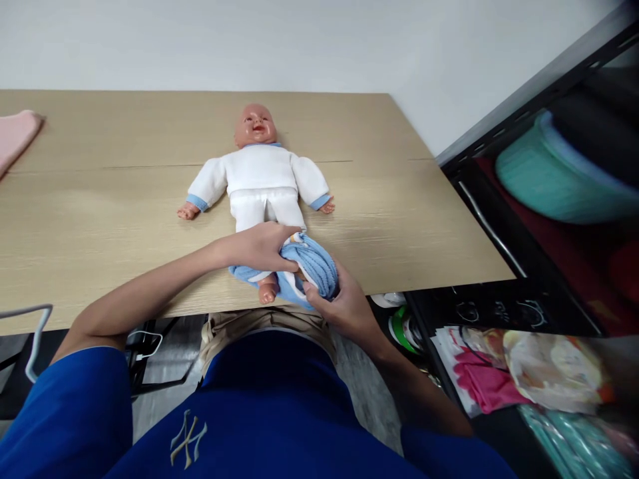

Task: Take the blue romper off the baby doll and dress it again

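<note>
A baby doll (259, 166) lies on its back on the wooden table, its head toward the wall. It has on a white top and white bottoms with blue trim at the neck and wrists. Between my hands is a light blue garment (317, 263), bunched in thick folds around the doll's leg on the right side. My left hand (264, 246) grips the folds from the left, across the doll's shins. From the right, my right hand (339, 303) pinches the same cloth, thumb at its white edge. One bare doll foot (268, 289) pokes out beside a blue edge; the other foot is mostly hidden.
A pink cloth (17, 136) lies at the table's far left. To the right stands a black shelf holding a teal bowl (564, 173), with plastic-wrapped packets and a pink cloth (486, 382) lower down. The table's front edge (190, 313) runs close to my waist.
</note>
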